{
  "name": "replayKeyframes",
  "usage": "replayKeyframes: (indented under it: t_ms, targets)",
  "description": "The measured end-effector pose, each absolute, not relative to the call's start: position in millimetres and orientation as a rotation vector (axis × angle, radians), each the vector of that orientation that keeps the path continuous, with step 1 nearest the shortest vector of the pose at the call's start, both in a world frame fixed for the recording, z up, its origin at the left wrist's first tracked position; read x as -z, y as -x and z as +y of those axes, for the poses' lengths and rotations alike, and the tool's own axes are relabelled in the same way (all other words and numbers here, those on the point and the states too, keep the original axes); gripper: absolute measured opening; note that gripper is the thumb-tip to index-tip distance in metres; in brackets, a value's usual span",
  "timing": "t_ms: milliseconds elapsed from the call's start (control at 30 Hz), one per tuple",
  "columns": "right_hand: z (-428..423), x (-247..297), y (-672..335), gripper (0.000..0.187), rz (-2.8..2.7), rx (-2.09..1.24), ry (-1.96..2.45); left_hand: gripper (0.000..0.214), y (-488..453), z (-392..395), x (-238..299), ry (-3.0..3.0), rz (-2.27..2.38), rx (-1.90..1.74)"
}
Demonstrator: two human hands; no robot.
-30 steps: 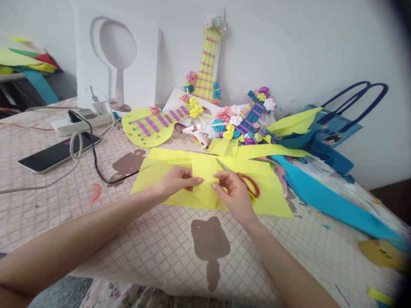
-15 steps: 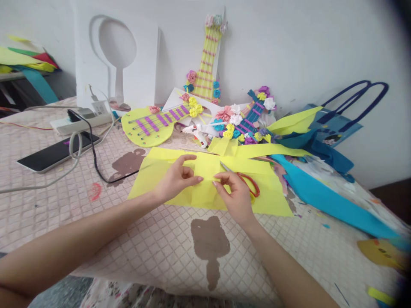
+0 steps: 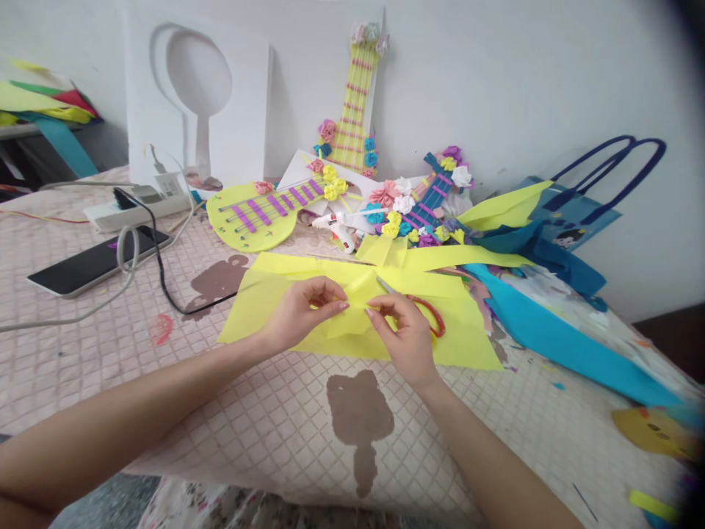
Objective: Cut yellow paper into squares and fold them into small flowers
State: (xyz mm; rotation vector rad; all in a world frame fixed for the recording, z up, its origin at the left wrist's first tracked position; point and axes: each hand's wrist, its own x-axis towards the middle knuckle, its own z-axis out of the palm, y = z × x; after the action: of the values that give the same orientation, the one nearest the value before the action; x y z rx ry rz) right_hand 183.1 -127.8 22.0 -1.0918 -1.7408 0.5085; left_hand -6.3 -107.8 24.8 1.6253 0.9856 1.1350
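Thumb and fingers of the left hand point(image 3: 300, 310) are closed in a narrow pinch on the left side of a small yellow piece point(image 3: 357, 317); the right hand point(image 3: 405, 334) pinches its right side in like manner. The piece is bent, its upper part rising to a point between the hands. It is held over a larger yellow sheet point(image 3: 468, 349); whether its lower edge touches that sheet cannot be determined.

Scissors point(image 3: 436, 314) with a red handle lie on the sheet, just beside the right hand and partly hidden by it. The sheet lies on a quilted cloth point(image 3: 264, 433), which bears a brown patch point(image 3: 360, 411) nearest the wearer.

Beyond the sheet lies a white glue gun point(image 3: 338, 234). To its left rests a yellow guitar-shaped craft point(image 3: 236, 220) with purple bars; to its right, a blue craft point(image 3: 430, 202) is surrounded by paper flowers. A tall yellow craft point(image 3: 355, 106) leans at the wall.

Left side: a dark flat device point(image 3: 99, 263) near a white power strip point(image 3: 110, 217), and a white board point(image 3: 247, 110) with a rounded cut-out standing behind. Right side: a long blue strip point(image 3: 562, 342) and a blue bag point(image 3: 598, 213) with dark handles.
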Motion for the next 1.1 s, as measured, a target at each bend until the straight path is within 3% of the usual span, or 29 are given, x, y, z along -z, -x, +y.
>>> replayKeyframes:
  t_ms: [233, 800, 933, 1100]
  targets:
    - [-128.4, -22.2, -183.2, 0.004, -1.73, -0.505, 1.105, 0.027, 4.7, -109.8, -27.4, -1.708, 1.053, -1.107]
    - [-128.9, -26.7, -183.9, 0.006, -1.735, -0.465, 1.09, 0.01, 6.1, -111.9, -28.3, -1.943, 1.088, -1.248]
    - [-127.4, -23.2, -184.2, 0.007, -1.668, -0.736, 1.12, 0.01, 5.5, -111.8, -27.9, -1.9, 1.012, -1.271]
    - [-122.9, -17.1, -184.2, 0.015, -1.385, -1.077, 1.124, 0.032, 2.9, -109.9, -25.6, -1.537, 0.91, -0.969]
